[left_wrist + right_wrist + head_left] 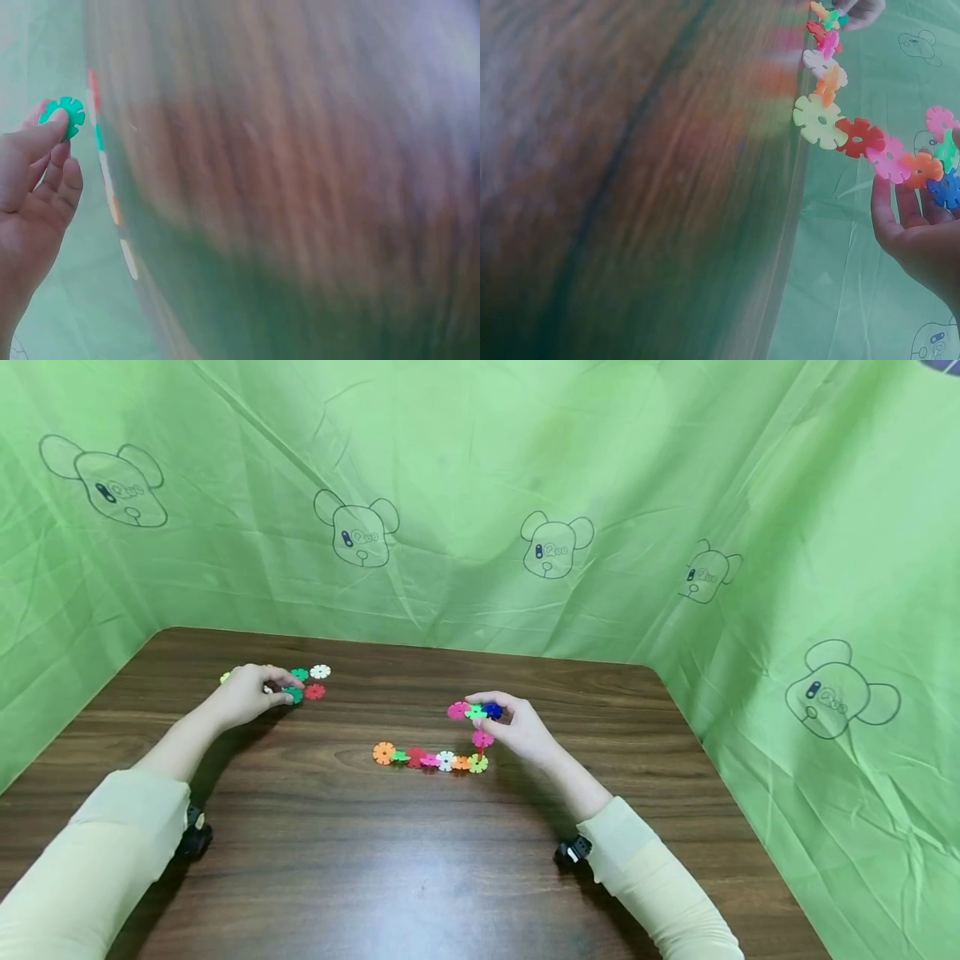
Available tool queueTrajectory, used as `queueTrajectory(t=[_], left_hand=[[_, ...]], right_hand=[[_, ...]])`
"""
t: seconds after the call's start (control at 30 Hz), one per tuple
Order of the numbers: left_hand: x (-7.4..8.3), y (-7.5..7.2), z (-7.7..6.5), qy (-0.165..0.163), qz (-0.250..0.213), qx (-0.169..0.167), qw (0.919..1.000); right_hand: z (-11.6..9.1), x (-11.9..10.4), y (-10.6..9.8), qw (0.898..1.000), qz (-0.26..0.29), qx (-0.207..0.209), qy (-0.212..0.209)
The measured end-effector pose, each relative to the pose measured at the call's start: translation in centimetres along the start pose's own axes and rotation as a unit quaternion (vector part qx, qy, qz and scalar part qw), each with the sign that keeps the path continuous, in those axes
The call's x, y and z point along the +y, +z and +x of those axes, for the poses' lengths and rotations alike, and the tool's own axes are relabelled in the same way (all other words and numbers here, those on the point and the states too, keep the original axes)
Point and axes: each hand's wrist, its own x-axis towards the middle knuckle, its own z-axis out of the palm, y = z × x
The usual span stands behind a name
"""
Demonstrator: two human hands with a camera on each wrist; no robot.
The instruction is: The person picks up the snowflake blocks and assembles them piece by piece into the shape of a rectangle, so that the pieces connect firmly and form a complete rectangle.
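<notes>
My left hand [247, 695] pinches a green notched plastic disc [72, 112] between thumb and fingers, above the back left of the table. In my right hand [525, 731] is the upper end of a chain of interlocking snowflake discs, near a blue disc [492, 711], a light green disc [475, 712] and a pink disc [457, 711]. From there the chain drops through another pink disc [483, 739] to a yellow-green disc [810, 120]. It then runs left through several colours to an orange disc [384, 753]. My fingers partly hide its upper end.
Close to my left hand lie a red disc [315, 692], a white disc [320, 671] and another green disc [299, 674]. A yellow disc [224, 677] shows behind that hand. Green cloth [465, 593] hangs along the far and side edges of the wooden table [337, 860].
</notes>
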Motion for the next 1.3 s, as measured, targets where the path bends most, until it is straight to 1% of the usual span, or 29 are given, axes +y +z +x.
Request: queueTrajectory(t=[0.23, 0.4, 0.5, 0.63, 0.67, 0.8, 0.9, 0.97, 1.0, 1.03, 1.1, 1.2, 1.23, 1.3], left_hand=[[2.4, 0.0, 0.2, 0.004, -0.028, 0.028, 0.9992], [4.9, 0.0, 0.6, 0.013, -0.043, 0.049, 0.9978], [6.5, 0.0, 0.7, 0.009, -0.075, 0.045, 0.9961], [8.6, 0.3, 0.8, -0.007, -0.114, 0.038, 0.9927], [9.1, 0.4, 0.8, -0.011, -0.117, 0.039, 0.9923], [10.7, 0.9, 0.7, -0.005, -0.125, 0.056, 0.9906], [11.8, 1.4, 0.7, -0.006, -0.158, 0.064, 0.9853], [12.6, 1.6, 0.7, -0.007, -0.189, 0.064, 0.9799], [13.5, 1.4, 0.5, -0.01, -0.204, 0.059, 0.9771], [13.9, 1.5, 0.5, -0.01, -0.217, 0.057, 0.9745], [14.8, 1.7, 0.4, -0.011, -0.227, 0.054, 0.9724], [16.0, 2.0, 0.3, -0.02, -0.233, 0.057, 0.9706], [15.9, 2.4, 0.4, -0.021, -0.235, 0.061, 0.9698], [16.5, 2.8, 0.4, -0.027, -0.244, 0.065, 0.9673]], right_hand=[[0.2, 0.1, 0.0, 1.0, 0.007, -0.002, -0.008], [0.2, 0.1, 0.1, 1.0, 0.015, -0.001, -0.003], [0.2, 0.1, 0.1, 1.0, 0.02, -0.002, -0.001], [0.2, 0.1, 0.1, 1.0, 0.021, -0.003, -0.006], [0.2, 0.1, 0.2, 1.0, 0.019, -0.003, -0.008], [0.1, 0.1, 0.2, 1.0, 0.007, 0.005, -0.019], [0.1, 0.1, 0.2, 1.0, -0.001, 0.014, -0.028], [0.1, 0.2, 0.2, 0.999, 0.0, 0.018, -0.031], [0.1, 0.2, 0.2, 0.999, 0.002, 0.02, -0.032], [0.1, 0.2, 0.2, 0.999, 0.002, 0.022, -0.033], [0.1, 0.2, 0.3, 0.999, 0.005, 0.022, -0.035], [0.1, 0.2, 0.4, 0.999, 0.009, 0.023, -0.042], [0.0, 0.2, 0.4, 0.999, 0.01, 0.023, -0.044], [0.0, 0.2, 0.5, 0.999, 0.014, 0.022, -0.047]])
